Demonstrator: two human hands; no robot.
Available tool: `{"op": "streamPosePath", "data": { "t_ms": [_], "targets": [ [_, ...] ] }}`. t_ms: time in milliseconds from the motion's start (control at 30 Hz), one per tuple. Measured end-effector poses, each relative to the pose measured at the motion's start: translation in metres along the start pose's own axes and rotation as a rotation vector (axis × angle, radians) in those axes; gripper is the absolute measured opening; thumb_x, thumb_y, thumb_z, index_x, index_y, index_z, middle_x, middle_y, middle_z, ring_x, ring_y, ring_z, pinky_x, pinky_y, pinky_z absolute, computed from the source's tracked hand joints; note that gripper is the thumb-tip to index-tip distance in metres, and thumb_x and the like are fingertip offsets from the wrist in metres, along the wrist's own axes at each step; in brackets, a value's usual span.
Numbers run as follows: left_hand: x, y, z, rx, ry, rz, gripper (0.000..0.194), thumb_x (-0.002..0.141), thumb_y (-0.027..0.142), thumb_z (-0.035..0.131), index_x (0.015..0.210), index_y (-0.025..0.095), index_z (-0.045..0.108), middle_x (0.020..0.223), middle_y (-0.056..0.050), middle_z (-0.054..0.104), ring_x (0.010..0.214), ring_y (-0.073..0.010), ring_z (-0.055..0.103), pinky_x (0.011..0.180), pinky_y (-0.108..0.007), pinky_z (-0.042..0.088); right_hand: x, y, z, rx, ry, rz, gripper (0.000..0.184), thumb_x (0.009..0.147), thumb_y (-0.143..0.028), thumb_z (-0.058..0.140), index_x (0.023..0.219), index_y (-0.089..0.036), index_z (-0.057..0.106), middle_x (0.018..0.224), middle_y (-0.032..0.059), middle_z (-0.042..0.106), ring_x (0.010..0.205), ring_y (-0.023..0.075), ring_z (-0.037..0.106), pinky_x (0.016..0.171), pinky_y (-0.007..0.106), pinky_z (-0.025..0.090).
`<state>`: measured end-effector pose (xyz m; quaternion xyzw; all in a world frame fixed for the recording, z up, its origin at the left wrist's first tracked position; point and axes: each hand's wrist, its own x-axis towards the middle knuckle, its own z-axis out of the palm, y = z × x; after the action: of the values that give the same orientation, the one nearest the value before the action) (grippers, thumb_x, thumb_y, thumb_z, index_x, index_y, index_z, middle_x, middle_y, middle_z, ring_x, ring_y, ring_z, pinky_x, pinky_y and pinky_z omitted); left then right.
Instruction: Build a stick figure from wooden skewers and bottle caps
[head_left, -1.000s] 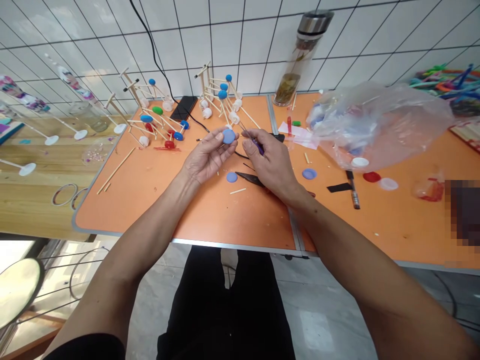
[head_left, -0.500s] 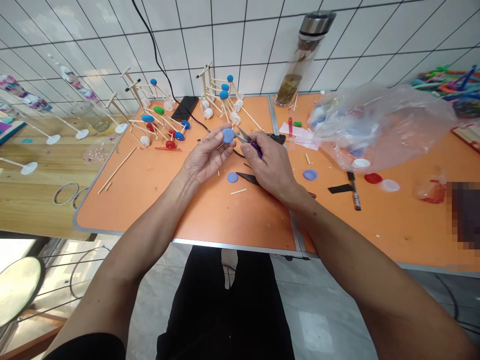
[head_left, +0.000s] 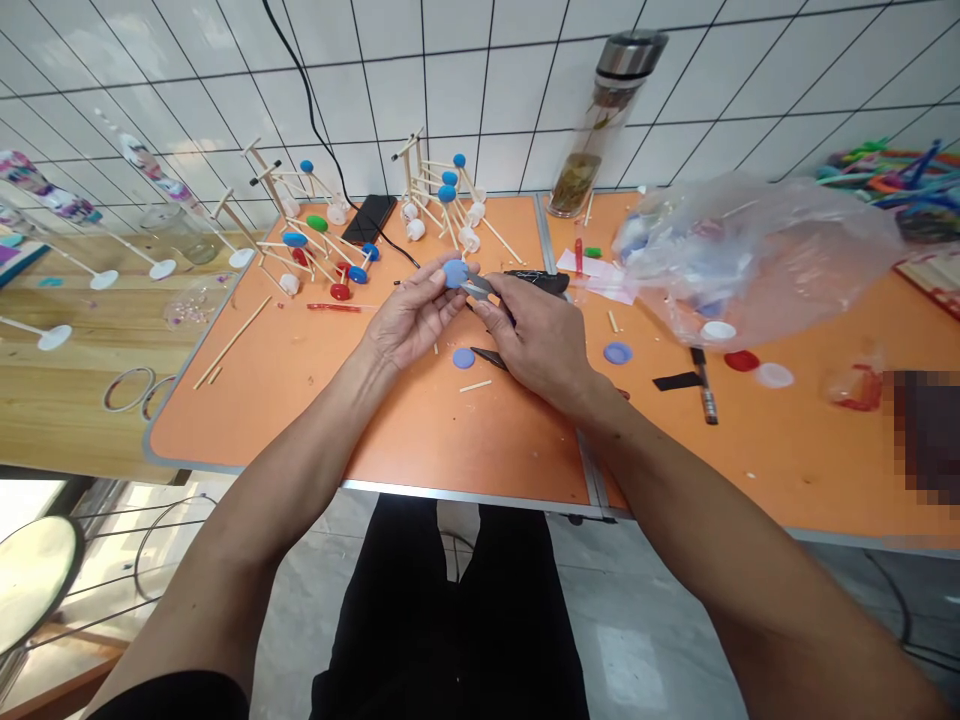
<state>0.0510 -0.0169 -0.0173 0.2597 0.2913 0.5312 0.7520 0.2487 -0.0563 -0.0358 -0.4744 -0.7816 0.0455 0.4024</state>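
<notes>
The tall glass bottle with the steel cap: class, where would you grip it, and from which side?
Grip the straight body of the glass bottle from the front, fingers wrapped round it: it stands upright at the table's far edge by the tiled wall, so its back is cramped.

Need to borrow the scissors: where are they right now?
In the head view, the scissors are in the right hand, blades pointing at the blue cap in the left hand.

Clear plastic bag (head_left: pixel 757 260) beside glass bottle (head_left: pixel 589 150)
</notes>
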Motion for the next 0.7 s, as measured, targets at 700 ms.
{"op": "streamPosePath", "data": {
  "t_ms": [700],
  "targets": [
    [0.0016, -0.0025, 0.0032, -0.029, 0.083, 0.037, 0.022, 0.115, 0.011, 0.059, 0.112, 0.013, 0.081, 0.111, -0.008, 0.089, 0.119, -0.0177, 0.086, 0.116, -0.028, 0.065, -0.0008, -0.0017, 0.0, -0.114, 0.012, -0.027, 0.052, 0.123, -0.043, 0.039, 0.157, -0.022, 0.072, 0.144, 0.0134, 0.083, 0.128, 0.032, 0.079, 0.096, 0.041, 0.061]
  ]
}}
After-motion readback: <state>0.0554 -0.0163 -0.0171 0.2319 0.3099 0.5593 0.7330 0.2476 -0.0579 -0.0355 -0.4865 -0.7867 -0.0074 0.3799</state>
